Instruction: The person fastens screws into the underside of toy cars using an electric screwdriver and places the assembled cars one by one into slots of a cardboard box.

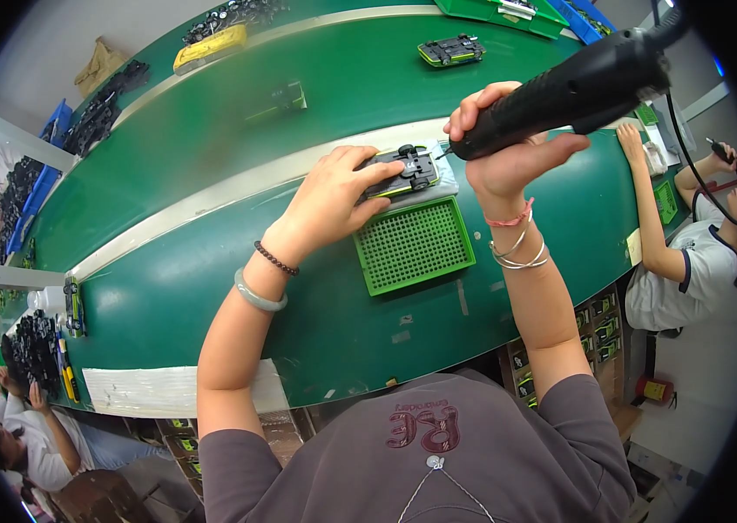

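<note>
My left hand (323, 199) is closed around a toy car (422, 171) lying upside down, its black underside and wheels facing up and a yellow-green edge showing. My fingers press on its chassis. A black electric screwdriver (564, 91) is gripped in my right hand (508, 164), tilted so that its tip points left toward the end of the car. Whether the bit touches a screw I cannot tell. The car rests on a pale pad (446, 180) at the edge of the white strip. Just in front of it stands a green perforated basket (419, 283).
Another upturned toy car (451, 50) lies on the far green belt (368, 78). A yellow tray (210, 49) with black parts stands beyond. A further car (75, 305) sits at the left, near a white sheet (142, 392). Co-workers (682, 253) sit at both sides; the screwdriver's cable (691, 161) hangs at the right.
</note>
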Demonstrator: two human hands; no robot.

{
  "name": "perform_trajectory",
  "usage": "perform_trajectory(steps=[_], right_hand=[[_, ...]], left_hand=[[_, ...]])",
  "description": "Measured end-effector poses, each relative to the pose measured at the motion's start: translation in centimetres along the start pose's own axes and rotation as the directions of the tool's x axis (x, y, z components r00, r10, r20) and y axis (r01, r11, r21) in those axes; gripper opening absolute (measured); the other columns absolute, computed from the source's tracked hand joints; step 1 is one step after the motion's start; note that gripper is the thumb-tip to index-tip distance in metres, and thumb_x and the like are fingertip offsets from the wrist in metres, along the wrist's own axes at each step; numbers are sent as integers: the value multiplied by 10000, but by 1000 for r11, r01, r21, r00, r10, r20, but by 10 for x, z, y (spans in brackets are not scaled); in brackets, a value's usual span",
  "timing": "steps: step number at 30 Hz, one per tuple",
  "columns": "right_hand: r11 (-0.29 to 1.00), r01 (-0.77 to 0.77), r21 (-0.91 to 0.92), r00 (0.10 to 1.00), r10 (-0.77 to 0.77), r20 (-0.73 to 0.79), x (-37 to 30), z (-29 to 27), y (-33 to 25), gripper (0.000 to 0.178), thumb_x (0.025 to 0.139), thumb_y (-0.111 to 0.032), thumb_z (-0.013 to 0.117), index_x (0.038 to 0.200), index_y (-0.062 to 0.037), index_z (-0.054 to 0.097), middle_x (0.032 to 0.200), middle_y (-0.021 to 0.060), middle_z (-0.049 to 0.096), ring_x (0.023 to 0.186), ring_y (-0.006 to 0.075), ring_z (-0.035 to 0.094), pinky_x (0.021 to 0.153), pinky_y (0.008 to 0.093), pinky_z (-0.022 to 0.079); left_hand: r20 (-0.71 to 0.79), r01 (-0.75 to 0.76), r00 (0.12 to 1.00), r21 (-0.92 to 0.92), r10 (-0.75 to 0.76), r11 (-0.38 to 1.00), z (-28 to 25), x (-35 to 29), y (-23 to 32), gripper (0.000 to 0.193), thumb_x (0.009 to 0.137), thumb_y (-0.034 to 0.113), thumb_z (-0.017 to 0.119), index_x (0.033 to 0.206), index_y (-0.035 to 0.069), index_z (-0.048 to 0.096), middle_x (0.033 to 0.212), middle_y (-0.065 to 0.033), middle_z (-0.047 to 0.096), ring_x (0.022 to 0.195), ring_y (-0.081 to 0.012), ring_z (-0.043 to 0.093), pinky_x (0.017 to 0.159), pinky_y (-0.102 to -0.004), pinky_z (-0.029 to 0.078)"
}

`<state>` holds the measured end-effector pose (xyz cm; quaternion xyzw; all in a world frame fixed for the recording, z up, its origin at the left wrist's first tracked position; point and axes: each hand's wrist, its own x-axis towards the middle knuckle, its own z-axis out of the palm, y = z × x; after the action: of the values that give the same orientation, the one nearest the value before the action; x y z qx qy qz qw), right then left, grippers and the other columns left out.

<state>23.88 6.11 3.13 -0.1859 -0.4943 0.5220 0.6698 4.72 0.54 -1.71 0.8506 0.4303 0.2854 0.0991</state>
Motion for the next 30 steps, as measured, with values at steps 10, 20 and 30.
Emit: perform_trajectory(steps=[10,20,30], right_hand=[[997,-47,-68,998,49,30,0,-5,21,955,596,-919,186,792,-28,465,566,95,489,481,189,477,475,300,417],[971,-102,-218,991,117,62,4,-4,39,884,633,-895,241,739,-48,471,517,60,455,438,169,460,436,275,386],[957,-183,-223,980,197,40,6,-3,39,882,630,-896,251,718,-46,471,523,73,474,411,165,460,406,272,390]], left_hand=[[17,8,1000,-10,-8,1000,-3,1,2,454,714,137,693,1151,119,569,1136,-148,521,1035,-322,502,892,-397,418],[9,-23,1000,-9,23,1000,-3,3,0,432,719,137,684,1136,106,574,1143,-141,525,1036,-322,502,894,-404,411],[10,-23,1000,-20,23,1000,-1,1,-1,422,726,143,680,1132,99,575,1144,-147,526,1032,-322,506,891,-401,412]])
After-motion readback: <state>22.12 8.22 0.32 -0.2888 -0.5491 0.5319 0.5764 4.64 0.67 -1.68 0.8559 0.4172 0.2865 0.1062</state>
